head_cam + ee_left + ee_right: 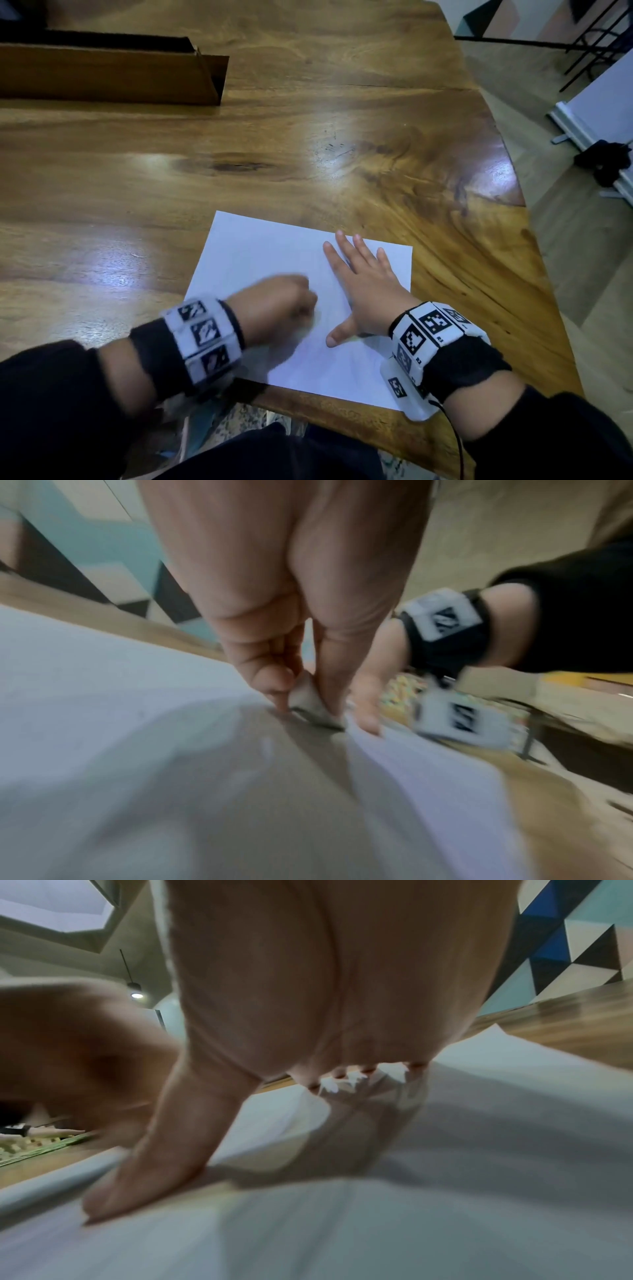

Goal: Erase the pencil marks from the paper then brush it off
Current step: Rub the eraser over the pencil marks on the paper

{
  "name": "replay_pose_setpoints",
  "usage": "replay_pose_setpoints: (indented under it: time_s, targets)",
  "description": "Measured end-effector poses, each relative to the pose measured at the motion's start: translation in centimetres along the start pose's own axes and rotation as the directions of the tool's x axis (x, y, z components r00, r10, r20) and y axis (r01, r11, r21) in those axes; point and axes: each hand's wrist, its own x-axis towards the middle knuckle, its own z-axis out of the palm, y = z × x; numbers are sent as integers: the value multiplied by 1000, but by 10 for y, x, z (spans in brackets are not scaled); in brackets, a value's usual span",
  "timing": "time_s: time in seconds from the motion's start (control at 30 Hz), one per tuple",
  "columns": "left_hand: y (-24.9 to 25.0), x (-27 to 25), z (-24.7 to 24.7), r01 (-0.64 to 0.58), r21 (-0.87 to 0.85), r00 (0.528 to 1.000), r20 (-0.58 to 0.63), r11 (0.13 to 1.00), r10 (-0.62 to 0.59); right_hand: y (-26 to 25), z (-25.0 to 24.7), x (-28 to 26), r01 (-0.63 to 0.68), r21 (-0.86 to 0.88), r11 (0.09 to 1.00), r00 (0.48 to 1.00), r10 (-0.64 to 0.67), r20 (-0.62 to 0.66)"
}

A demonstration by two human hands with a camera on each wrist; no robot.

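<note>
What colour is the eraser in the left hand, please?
Whitish-grey, with a dark smudged edge; the eraser shows best in the left wrist view.

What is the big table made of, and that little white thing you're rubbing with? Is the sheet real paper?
The table looks like solid wood with a glossy varnish: grain swirls, a dark knot, bright glare. The little block in the left hand seems to be soft rubber, white with a grey, smudged bottom edge. The sheet looks like thin matte white paper lying flat under the right hand.
</note>
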Motion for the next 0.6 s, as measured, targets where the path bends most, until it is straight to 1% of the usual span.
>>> replay_pose_setpoints:
  time_s: [0.03,0.07,0.1,0.13,0.17,0.23,0.27,0.3,0.33,0.37,0.4,0.43,0.47,0.5,0.57,0.6]
  targets:
    - [-3,9,-8,68,4,996,-64,998,-68,0,0,0,0,-2,1000,1000,0,1]
    - [-8,15,-12,101,-6,989,-107,995,-101,0,0,-1,0,-8,1000,1000,0,-1]
    - [-9,17,-12,105,-20,987,-120,994,-107,0,0,0,1,-13,1000,1000,-1,-4]
    - [-8,15,-8,109,-7,989,-98,994,-109,0,1,0,1,-13,1000,1000,-1,-4]
    - [-9,9,-1,125,-33,990,-57,992,-126,1,1,0,1,-10,1000,1000,-1,-4]
    - [-8,-8,17,232,-187,972,76,955,-221,1,1,1,-1,-10,1000,1000,1,-7]
    - [-8,-15,22,211,-76,966,170,974,-196,1,1,1,0,-12,1000,1000,0,-8]
    - [-9,-17,24,194,-44,943,283,980,-174,1,2,1,0,-12,1000,1000,0,-9]
    - [-10,-16,22,153,-32,933,335,988,-134,1,2,1,1,-12,1000,1000,-1,-12]
    - [-10,-10,15,132,-57,934,342,990,-105,1,2,1,2,-12,1000,1000,-2,-13]
    - [-9,-2,6,145,-105,935,338,984,-102,1,2,1,2,-12,1000,1000,-2,-14]
    - [-9,9,-4,106,-62,957,276,992,-85,1,2,1,2,-12,1000,1000,-2,-18]
    - [-9,19,-12,70,10,982,173,998,-70,1,2,2,2,-11,1000,1000,-2,-21]
    - [-9,29,-17,68,46,995,68,997,-71,2,3,2,2,-10,1000,1000,-2,-25]
    - [-8,42,-21,123,49,986,-117,991,-116,2,3,2,3,-14,1000,1000,-3,-29]
    - [-7,43,-19,135,40,975,-181,990,-126,2,3,2,3,-14,1000,1000,-3,-29]
